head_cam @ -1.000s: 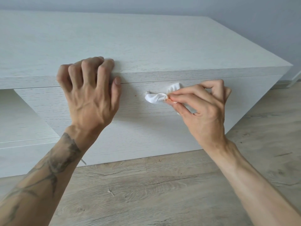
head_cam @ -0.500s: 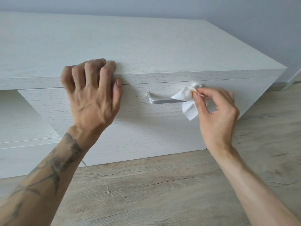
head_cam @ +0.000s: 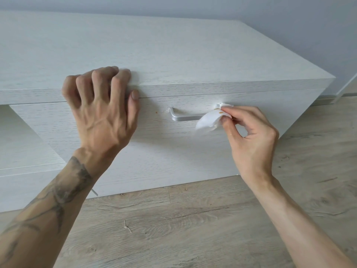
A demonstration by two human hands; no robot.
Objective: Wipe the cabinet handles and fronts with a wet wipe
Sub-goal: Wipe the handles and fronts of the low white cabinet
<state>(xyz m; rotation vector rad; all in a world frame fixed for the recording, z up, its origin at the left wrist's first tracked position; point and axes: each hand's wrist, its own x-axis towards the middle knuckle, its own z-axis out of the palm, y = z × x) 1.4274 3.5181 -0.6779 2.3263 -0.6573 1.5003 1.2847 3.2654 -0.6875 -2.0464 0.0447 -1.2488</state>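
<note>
Handle [head_cam: 185, 118]: silver bar on the drawer front [head_cam: 154, 151]; reference for all entries below.
Wipe [head_cam: 207, 121]: white, bunched, with orange smears. It is pressed over the handle's right end, where the bar turns in to the front.
Right hand [head_cam: 251, 136]: grip clamped on the wipe, pinched between thumb and fingertips. The small pinch likely serves to work the cloth into that corner.
Left hand [head_cam: 102, 113]: left of and above the handle. Grip clamped on the cabinet top [head_cam: 173, 55] at its front edge, fingers curled over, thumb on the edge face. Judged a brace while the other hand rubs.
Orange speck [head_cam: 156, 112]: on the front just left of the handle, not yet wiped.
Remaining: the speck and most of the front, by my estimate.
</note>
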